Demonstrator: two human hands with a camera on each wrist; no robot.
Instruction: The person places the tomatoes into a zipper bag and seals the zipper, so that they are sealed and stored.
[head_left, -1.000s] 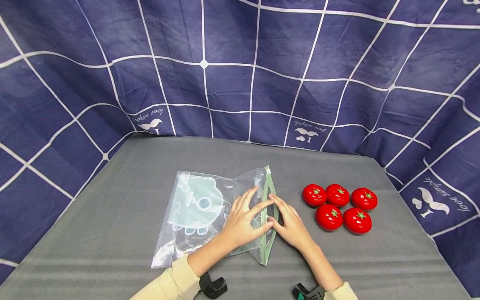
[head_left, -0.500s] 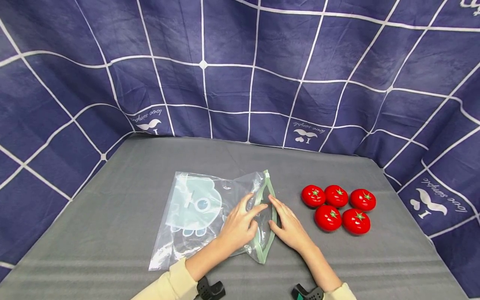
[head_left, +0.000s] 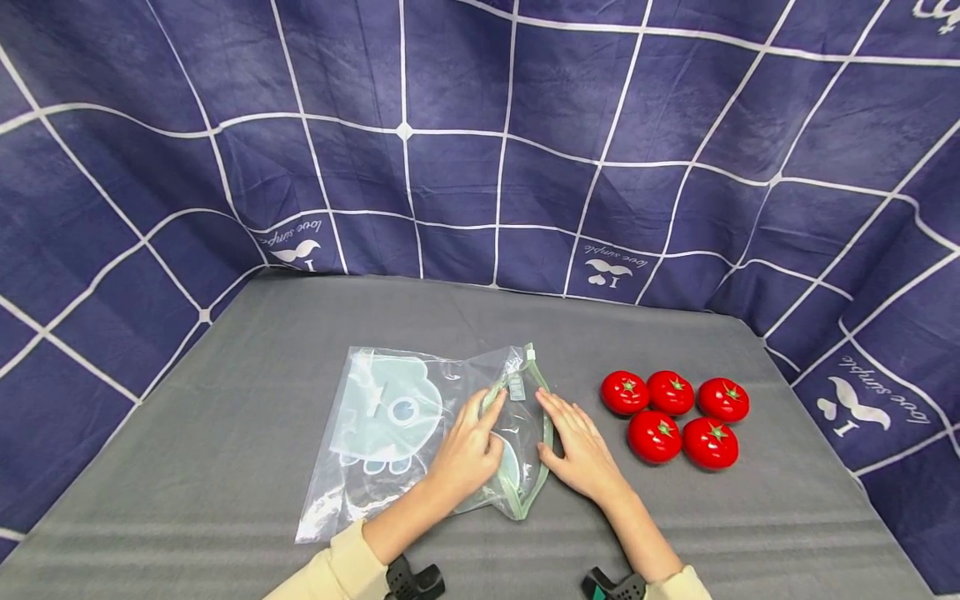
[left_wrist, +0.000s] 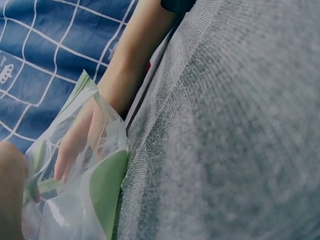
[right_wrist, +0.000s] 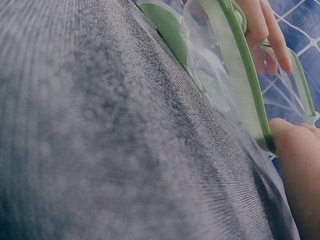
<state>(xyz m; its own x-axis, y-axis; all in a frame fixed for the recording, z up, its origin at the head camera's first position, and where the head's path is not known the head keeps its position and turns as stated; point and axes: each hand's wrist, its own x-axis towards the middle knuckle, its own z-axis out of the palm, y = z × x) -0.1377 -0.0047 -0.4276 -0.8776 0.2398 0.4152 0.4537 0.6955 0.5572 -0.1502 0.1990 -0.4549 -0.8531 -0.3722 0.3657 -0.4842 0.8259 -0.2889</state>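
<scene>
A clear zip bag (head_left: 386, 479) with a pale green cartoon print lies flat, its green-edged mouth gaping toward the right. My left hand (head_left: 465, 446) holds the near-left lip of the mouth, index finger extended along the green edge and the other fingers bent. Opposite it, my right hand (head_left: 581, 454) rests at the right lip with its fingers straight and thumb spread. Through the clear film in the left wrist view, the right hand's fingers (left_wrist: 70, 145) show. The right wrist view has the left hand's fingers (right_wrist: 257, 25) beside the green rim.
Several red tomatoes (head_left: 655, 437) with green tops sit in a cluster to the right of my right hand. A grey cloth (head_left: 300, 308) covers the table. Behind it hangs a blue curtain (head_left: 450, 175) with white grid lines.
My left hand has drawn the bag's left lip to the left, and the mouth has widened. My right hand has stayed by the right lip. The tomatoes keep their places.
</scene>
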